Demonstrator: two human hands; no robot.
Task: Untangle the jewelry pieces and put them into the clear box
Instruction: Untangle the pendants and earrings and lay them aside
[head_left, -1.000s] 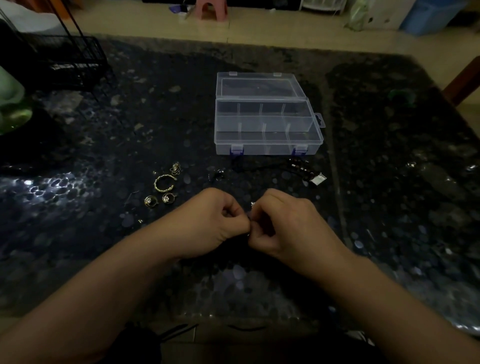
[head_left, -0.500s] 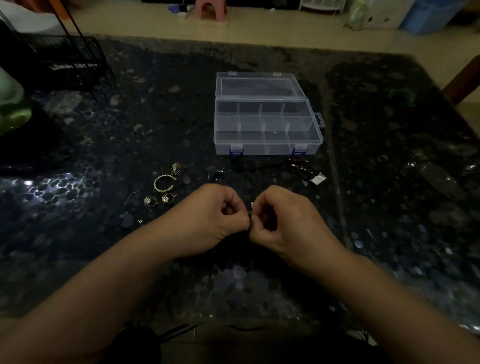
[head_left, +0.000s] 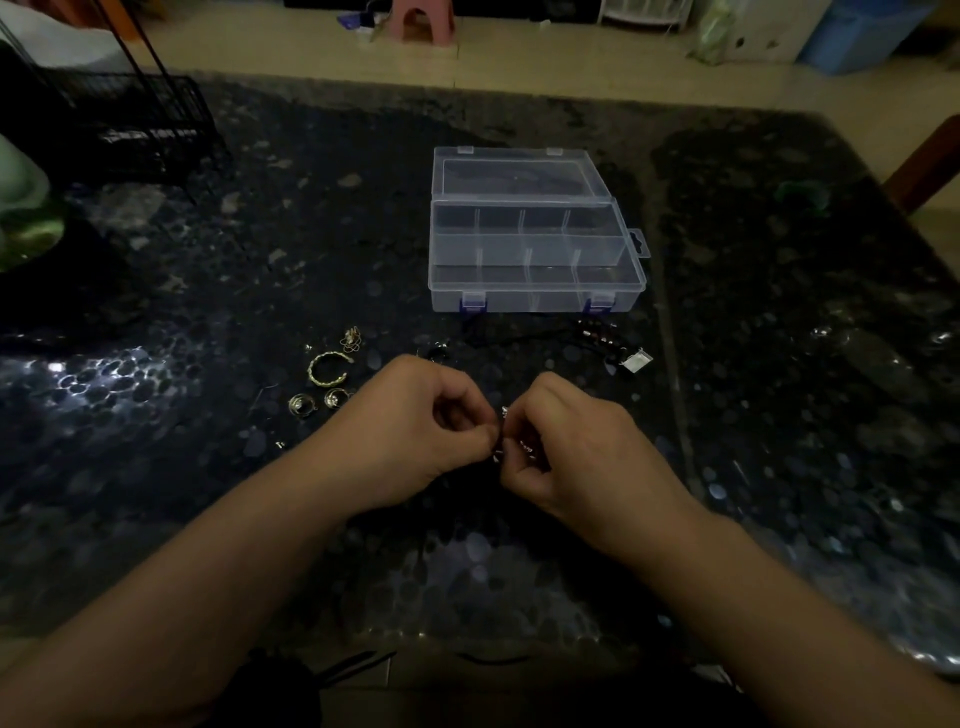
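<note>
Two bare forearms enter from the near edge and meet over the middle of a dark, pebble-patterned table (head_left: 208, 291). The left hand (head_left: 415, 431) and the right hand (head_left: 576, 447) face each other with fingers curled, and between their fingertips both pinch a small tangled piece of jewelry (head_left: 506, 439); only a few bright glints of it show, and its kind cannot be told in the dim light. Just left of the left hand, on the table, lie two small gold rings (head_left: 317, 401) side by side, and a little farther off a gold open bangle (head_left: 327, 368). Beyond the bangle sits a small gold cluster (head_left: 351, 339), too small to make out. Farther than the hands and to the right, a dark cord with beads (head_left: 597, 335) stretches along the table, ending near a small silver square pendant (head_left: 636, 359). Just beyond the cord stands the clear box (head_left: 535, 260), open, its lid (head_left: 519, 174) laid back on the far side; its dividers form two rows of compartments with blue clasps on the near wall, and no jewelry can be seen in them. At the far left of the table stands a black wire rack (head_left: 130, 124), with a pale green object (head_left: 21, 208) at the left edge. Beyond the table, on the light floor, are a pink stool (head_left: 421, 21) and a blue bin (head_left: 857, 31).
</note>
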